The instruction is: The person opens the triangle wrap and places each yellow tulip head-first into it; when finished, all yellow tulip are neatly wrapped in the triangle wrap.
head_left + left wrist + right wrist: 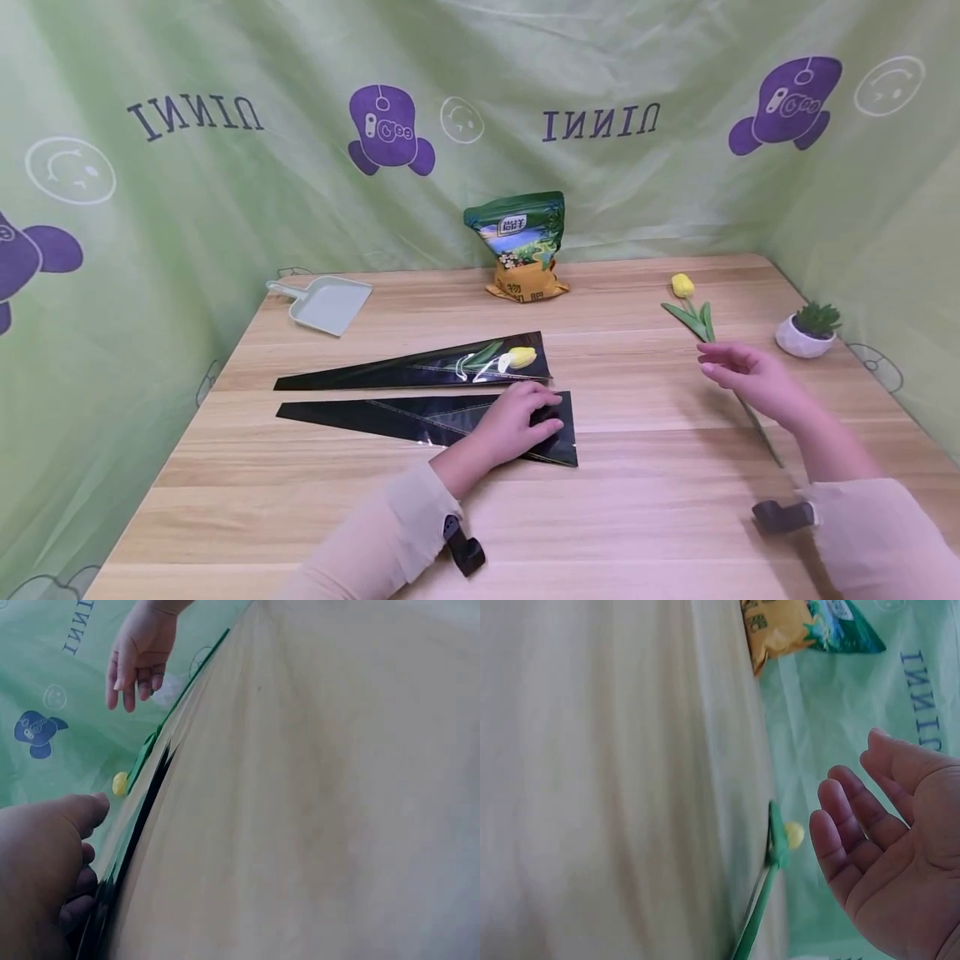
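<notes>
A black flower sleeve [405, 419] with a clear window lies flat on the table. My left hand [516, 421] rests over its wide end, fingers loosely bent. Just behind it, a second black sleeve [390, 368] has a yellow tulip [522, 357] inside. On the right, a loose artificial yellow tulip [682, 286] with green leaves lies on the wood, its stem running toward the near edge. My right hand [757, 385] is over that stem; in the right wrist view its relaxed fingers [845, 814] are apart from the flower and hold nothing.
A green and orange printed bag [525, 250] stands at the back of the table. At the back left lies a pale dustpan [330, 304]. A small succulent in a white pot [805, 337] sits by the right edge. Green printed curtain [600, 183] surrounds the table.
</notes>
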`<action>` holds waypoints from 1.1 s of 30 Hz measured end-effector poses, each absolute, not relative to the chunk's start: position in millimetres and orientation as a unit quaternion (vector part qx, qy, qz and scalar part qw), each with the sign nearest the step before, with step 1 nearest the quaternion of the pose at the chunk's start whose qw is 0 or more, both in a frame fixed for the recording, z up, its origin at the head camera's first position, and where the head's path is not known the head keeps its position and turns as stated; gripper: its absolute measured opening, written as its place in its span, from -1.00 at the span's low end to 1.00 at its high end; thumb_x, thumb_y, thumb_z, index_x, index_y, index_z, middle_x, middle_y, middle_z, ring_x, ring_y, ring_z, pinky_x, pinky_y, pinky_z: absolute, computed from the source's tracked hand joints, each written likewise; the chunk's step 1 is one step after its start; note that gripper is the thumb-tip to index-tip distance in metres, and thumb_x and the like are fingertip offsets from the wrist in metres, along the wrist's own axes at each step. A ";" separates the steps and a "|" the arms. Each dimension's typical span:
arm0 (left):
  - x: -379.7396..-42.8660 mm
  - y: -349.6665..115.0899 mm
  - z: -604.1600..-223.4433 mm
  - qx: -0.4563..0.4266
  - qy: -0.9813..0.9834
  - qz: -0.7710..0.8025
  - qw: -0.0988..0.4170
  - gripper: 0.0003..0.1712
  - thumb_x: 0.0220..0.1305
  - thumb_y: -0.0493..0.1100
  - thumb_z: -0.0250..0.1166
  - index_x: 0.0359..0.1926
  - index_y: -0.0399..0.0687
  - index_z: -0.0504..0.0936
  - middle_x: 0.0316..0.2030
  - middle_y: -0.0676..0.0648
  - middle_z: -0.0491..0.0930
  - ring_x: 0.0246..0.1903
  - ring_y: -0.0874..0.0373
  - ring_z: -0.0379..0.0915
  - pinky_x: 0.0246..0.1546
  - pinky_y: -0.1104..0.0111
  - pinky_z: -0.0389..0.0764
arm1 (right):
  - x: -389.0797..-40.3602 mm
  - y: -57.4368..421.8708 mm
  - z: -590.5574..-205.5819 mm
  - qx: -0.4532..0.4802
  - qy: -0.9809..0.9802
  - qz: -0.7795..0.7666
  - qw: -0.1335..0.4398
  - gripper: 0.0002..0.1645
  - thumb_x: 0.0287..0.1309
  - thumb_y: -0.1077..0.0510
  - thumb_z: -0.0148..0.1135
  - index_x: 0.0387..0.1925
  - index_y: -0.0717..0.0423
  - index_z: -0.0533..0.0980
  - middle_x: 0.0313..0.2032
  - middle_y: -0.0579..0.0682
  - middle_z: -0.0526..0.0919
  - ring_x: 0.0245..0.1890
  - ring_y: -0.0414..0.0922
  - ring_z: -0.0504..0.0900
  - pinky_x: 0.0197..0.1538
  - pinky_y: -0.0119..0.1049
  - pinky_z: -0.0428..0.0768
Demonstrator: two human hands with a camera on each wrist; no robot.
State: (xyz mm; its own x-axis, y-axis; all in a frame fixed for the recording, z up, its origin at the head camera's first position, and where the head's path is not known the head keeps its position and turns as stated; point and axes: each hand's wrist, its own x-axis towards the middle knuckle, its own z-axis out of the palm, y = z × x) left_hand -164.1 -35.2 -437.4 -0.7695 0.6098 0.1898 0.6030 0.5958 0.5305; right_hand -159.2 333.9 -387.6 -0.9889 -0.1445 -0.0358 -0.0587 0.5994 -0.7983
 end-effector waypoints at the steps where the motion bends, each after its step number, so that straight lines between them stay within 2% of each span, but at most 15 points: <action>1: -163.0 -34.6 -438.1 0.342 0.895 0.287 0.003 -0.58 0.32 0.00 0.28 0.12 -0.06 0.64 0.10 -0.08 0.58 0.17 0.03 0.44 0.26 0.22 0.43 | -158.6 336.9 -389.8 -0.058 0.892 -0.445 0.045 -0.37 0.39 0.07 0.12 0.27 0.46 0.29 -0.21 -0.68 0.49 -0.21 -0.66 0.49 -0.19 -0.62 0.55; 8: -159.7 -31.5 -444.2 0.353 0.903 0.245 -0.030 -0.56 0.23 0.09 0.35 0.06 -0.02 0.69 0.00 0.02 0.64 0.08 0.11 0.46 0.22 0.28 0.42 | -154.8 354.5 -396.7 -0.052 0.900 -0.431 0.028 -0.37 0.37 0.08 0.14 0.25 0.48 0.30 -0.24 -0.68 0.50 -0.23 -0.67 0.47 -0.21 -0.65 0.51; 15: -158.4 -31.2 -444.9 0.352 0.908 0.225 -0.040 -0.57 0.22 0.08 0.36 0.03 -0.02 0.71 -0.01 0.03 0.64 0.08 0.11 0.46 0.22 0.27 0.42 | -155.1 366.8 -402.2 -0.037 0.911 -0.408 0.051 -0.34 0.38 0.06 0.13 0.28 0.48 0.28 -0.26 -0.66 0.49 -0.26 -0.65 0.47 -0.24 -0.55 0.56; 17: -157.8 -31.3 -444.6 0.354 0.907 0.224 -0.040 -0.59 0.23 0.08 0.35 0.02 -0.02 0.72 -0.01 0.02 0.64 0.08 0.10 0.47 0.22 0.25 0.41 | -155.6 369.3 -403.8 -0.027 0.915 -0.397 0.061 -0.34 0.39 0.05 0.12 0.29 0.47 0.27 -0.22 -0.49 0.57 -0.28 -0.62 0.47 -0.25 -0.50 0.58; 19: -157.2 -31.5 -444.2 0.354 0.908 0.219 -0.043 -0.61 0.24 0.08 0.35 -0.01 0.00 0.74 -0.02 0.03 0.64 0.08 0.11 0.47 0.22 0.25 0.42 | -156.2 371.1 -404.9 -0.018 0.920 -0.384 0.071 -0.33 0.40 0.04 0.11 0.29 0.47 0.27 -0.16 -0.19 0.66 -0.30 -0.60 0.47 -0.27 -0.46 0.59; 21: -156.9 -31.5 -443.7 0.352 0.909 0.217 -0.043 -0.64 0.25 0.07 0.34 -0.03 0.01 0.74 -0.02 0.03 0.65 0.08 0.11 0.48 0.22 0.25 0.42 | -156.9 372.2 -405.6 -0.010 0.923 -0.375 0.079 -0.33 0.40 0.03 0.10 0.29 0.47 0.27 -0.08 0.14 0.66 -0.32 -0.56 0.47 -0.29 -0.43 0.59; 23: -156.7 -31.6 -443.7 0.349 0.911 0.215 -0.044 -0.66 0.26 0.07 0.33 -0.04 0.03 0.75 -0.03 0.04 0.65 0.08 0.12 0.48 0.22 0.25 0.42 | -157.5 372.8 -406.7 -0.004 0.926 -0.367 0.083 -0.33 0.40 0.02 0.10 0.29 0.48 0.28 -0.03 0.33 0.60 -0.33 -0.54 0.46 -0.30 -0.43 0.58; 29: -156.0 -31.7 -444.0 0.346 0.910 0.223 -0.051 -0.69 0.27 0.05 0.32 -0.07 0.04 0.76 -0.04 0.05 0.67 0.06 0.12 0.50 0.21 0.24 0.43 | -160.0 376.4 -411.2 -0.003 0.937 -0.340 0.081 -0.32 0.36 0.02 0.15 0.26 0.49 0.31 -0.10 0.32 0.64 -0.35 -0.50 0.46 -0.27 -0.43 0.52; 33: -155.7 -31.0 -445.3 0.345 0.905 0.240 -0.060 -0.70 0.27 0.03 0.32 -0.07 0.03 0.77 -0.06 0.04 0.68 0.04 0.12 0.51 0.19 0.24 0.45 | -163.3 377.1 -411.6 -0.002 0.946 -0.312 0.082 -0.27 0.34 -0.04 0.17 0.27 0.46 0.31 -0.06 0.38 0.62 -0.25 -0.36 0.51 -0.13 -0.24 0.49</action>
State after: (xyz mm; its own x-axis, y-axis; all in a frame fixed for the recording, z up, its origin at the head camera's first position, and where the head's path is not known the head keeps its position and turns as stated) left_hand -155.7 -31.0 -445.3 -0.7548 0.5958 0.2744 0.6535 0.6466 0.3937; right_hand -163.3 377.1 -411.6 -0.9865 -0.0552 -0.1543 0.0475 0.8050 -0.5914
